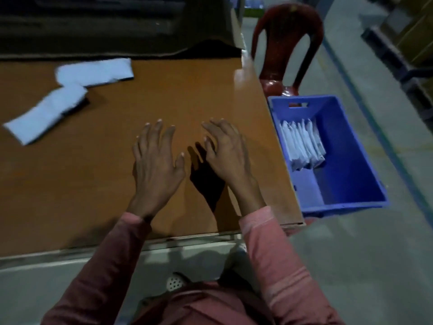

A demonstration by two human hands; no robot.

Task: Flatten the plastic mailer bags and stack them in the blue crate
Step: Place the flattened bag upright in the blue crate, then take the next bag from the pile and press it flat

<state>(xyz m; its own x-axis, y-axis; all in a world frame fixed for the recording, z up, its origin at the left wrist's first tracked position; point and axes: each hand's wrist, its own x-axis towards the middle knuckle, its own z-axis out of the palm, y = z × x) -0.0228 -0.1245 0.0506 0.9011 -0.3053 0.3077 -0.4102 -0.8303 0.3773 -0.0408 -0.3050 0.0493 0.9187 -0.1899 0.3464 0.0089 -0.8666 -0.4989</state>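
Two white plastic mailer bags lie on the brown table (93,179) at the far left: one (95,72) further back, the other (46,114) nearer and slanted. Both my hands hover over the table's middle, empty. My left hand (157,161) has its fingers spread. My right hand (226,150) is beside it, fingers relaxed and slightly bent. The blue crate (365,165) stands to the right of the table, lower down. Several white mailers (302,145) lean in a row inside it, against its left wall.
A dark red plastic chair (287,43) stands behind the crate. A dark cardboard box (112,26) fills the table's back edge. The table's right edge runs close along the crate. Grey floor lies to the right, with shelving at the far right.
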